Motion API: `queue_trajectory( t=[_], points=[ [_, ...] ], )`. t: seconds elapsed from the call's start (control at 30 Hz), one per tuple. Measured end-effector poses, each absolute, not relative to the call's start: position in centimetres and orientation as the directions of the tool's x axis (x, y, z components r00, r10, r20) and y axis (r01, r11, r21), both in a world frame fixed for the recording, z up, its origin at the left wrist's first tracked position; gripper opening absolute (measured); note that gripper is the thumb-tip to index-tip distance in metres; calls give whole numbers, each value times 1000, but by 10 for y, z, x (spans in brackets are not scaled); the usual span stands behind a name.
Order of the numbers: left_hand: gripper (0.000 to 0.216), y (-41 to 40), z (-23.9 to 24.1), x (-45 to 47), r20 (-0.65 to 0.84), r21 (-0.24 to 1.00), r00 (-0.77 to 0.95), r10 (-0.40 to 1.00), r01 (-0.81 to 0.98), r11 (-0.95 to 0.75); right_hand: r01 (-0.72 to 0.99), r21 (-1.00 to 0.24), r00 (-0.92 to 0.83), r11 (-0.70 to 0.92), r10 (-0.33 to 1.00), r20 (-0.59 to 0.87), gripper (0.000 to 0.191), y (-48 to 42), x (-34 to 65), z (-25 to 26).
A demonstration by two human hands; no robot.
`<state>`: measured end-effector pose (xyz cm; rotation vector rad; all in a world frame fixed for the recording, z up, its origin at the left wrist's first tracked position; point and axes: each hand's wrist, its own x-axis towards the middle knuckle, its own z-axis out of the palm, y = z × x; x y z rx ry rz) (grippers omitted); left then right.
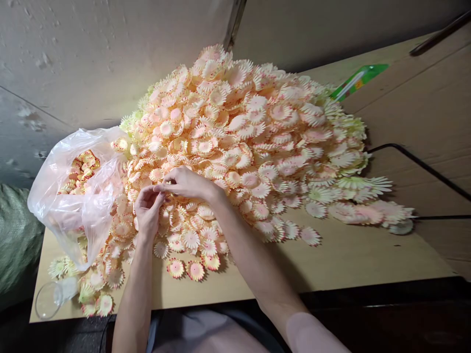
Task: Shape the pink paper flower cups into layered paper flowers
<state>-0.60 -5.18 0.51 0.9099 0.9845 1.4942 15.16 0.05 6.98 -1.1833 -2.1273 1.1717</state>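
Observation:
A large heap of pale pink and cream artificial flower petal pieces point(239, 122) with fringed, red-tipped edges covers much of the table. Over the heap's lower left part, my left hand point(147, 208) and my right hand point(180, 182) meet at the fingertips. Both are closed in a pinch, and whatever is between the fingers is too small or hidden to make out. Just left of them, a translucent plastic bag point(47, 196) holds more petal pieces with darker red edges. Three loose petal pieces point(195, 270) lie below the heap near my forearms.
A clear plastic cup point(49, 300) lies tipped at the table's point(349, 260) front left corner. A green packet point(360, 82) sticks up behind the heap on the right. Cardboard point(415, 113) and a thin black rod point(423, 166) are at the right; a wall point(110, 54) stands behind.

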Motion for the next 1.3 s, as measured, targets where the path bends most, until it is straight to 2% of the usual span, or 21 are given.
queue_trajectory(
  t=[0.13, 0.2, 0.33, 0.5, 0.63, 0.83, 1.03, 1.3],
  points=[
    [30, -52, 3, -6, 31, 952, -156, 987, -297, -76, 435, -860, -541, 268, 841, -12, 24, 0, 160, 74],
    [29, -52, 3, -5, 46, 963, -163, 986, -253, -87, 418, -869, -549, 265, 836, -10, 20, 0, 161, 76],
    [23, -53, 6, -2, 45, 962, -140, 989, -260, -80, 382, -878, -549, 288, 835, 35, 28, 1, 161, 77],
    [23, -54, 11, -2, 10, 922, -75, 997, -385, -38, 393, -862, -538, 322, 840, 69, 17, 1, 165, 78],
    [31, -53, 10, -1, 29, 936, -53, 998, -349, -46, 403, -837, -532, 370, 839, 114, 18, -2, 166, 82],
    [31, -53, 6, -2, 16, 929, -27, 999, -370, -25, 483, -774, -575, 409, 815, 71, 21, -5, 161, 87],
    [34, -49, 5, -6, 11, 906, -8, 1000, -423, -14, 482, -743, -620, 464, 780, 85, 17, -4, 158, 82],
    [36, -45, 5, -7, -51, 873, -16, 999, -486, 36, 595, -648, -573, 477, 816, 75, 19, -4, 152, 79]
  ],
)
